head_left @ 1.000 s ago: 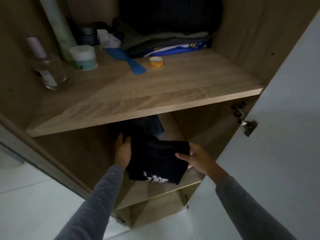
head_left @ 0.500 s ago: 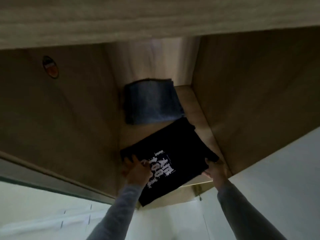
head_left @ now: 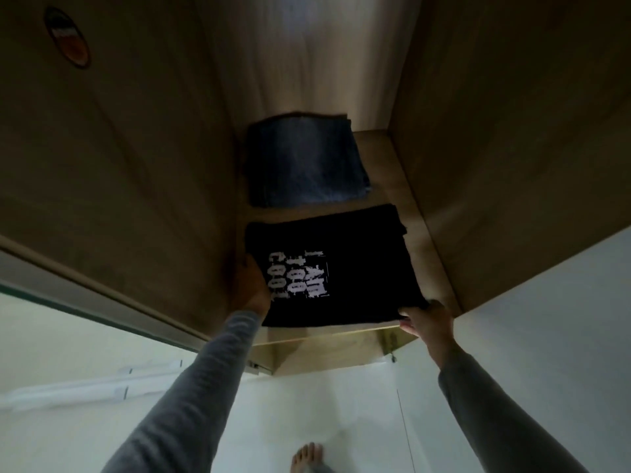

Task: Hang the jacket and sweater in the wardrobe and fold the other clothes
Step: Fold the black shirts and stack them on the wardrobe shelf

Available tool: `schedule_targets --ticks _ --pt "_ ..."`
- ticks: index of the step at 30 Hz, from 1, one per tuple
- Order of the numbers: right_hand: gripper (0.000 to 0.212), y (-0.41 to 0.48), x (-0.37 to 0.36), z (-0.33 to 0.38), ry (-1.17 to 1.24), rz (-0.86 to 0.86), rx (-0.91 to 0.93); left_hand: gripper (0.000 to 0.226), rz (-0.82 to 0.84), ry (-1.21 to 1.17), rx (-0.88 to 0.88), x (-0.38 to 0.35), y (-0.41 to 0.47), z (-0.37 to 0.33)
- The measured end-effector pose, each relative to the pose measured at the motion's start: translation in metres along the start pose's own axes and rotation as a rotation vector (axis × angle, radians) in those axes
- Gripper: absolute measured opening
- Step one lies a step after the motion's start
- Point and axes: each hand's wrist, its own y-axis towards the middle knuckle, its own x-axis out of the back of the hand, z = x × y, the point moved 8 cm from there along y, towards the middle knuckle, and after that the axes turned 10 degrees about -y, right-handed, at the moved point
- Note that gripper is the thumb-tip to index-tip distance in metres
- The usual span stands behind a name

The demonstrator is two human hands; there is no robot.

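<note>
A folded black T-shirt (head_left: 345, 264) with white lettering lies flat at the front of a low wooden wardrobe shelf (head_left: 423, 254). Behind it sits a folded pair of blue jeans (head_left: 304, 162). My left hand (head_left: 251, 288) is against the shirt's left edge, with its fingers hidden at the cloth. My right hand (head_left: 428, 319) pinches the shirt's front right corner at the shelf edge. Both arms wear grey sleeves.
Wooden wardrobe walls close the shelf in on the left (head_left: 119, 148) and right (head_left: 512, 131). A round sticker (head_left: 68, 37) is on the left wall. The white door (head_left: 563, 319) stands open at right. Below is white floor with my bare foot (head_left: 307, 455).
The black shirt has been turned square and slid fully onto the shelf. My left hand moved off the lettering to the shirt's left edge. The view dropped below the upper shelf.
</note>
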Motion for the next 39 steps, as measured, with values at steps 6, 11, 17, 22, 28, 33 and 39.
schedule_targets --ticks 6,11,17,22,28,33,39 --pt "0.060 -0.034 0.003 0.049 -0.607 -0.482 0.453 0.054 0.021 0.383 -0.362 -0.016 -0.021 -0.011" --pt "0.050 -0.017 -0.039 0.075 -0.880 -0.381 0.794 0.084 0.130 0.410 -0.515 -0.050 -0.021 -0.004" --pt "0.069 0.009 -0.076 0.056 -1.154 -0.317 0.778 0.072 0.068 0.436 -0.467 -0.050 -0.024 0.022" --pt "0.067 0.002 -0.086 0.054 -1.164 -0.314 0.815 0.071 0.035 0.459 -0.455 -0.035 -0.031 0.031" --pt "0.062 0.001 -0.083 0.050 -1.175 -0.352 0.871 0.072 -0.008 0.400 -0.449 -0.029 -0.032 0.034" --pt "0.062 0.004 -0.080 0.047 -1.165 -0.337 0.821 0.076 0.006 0.419 -0.389 -0.025 -0.034 0.036" --pt "0.063 -0.016 -0.065 0.034 -1.219 -0.144 0.771 0.099 0.141 0.438 -0.227 -0.016 -0.057 0.045"
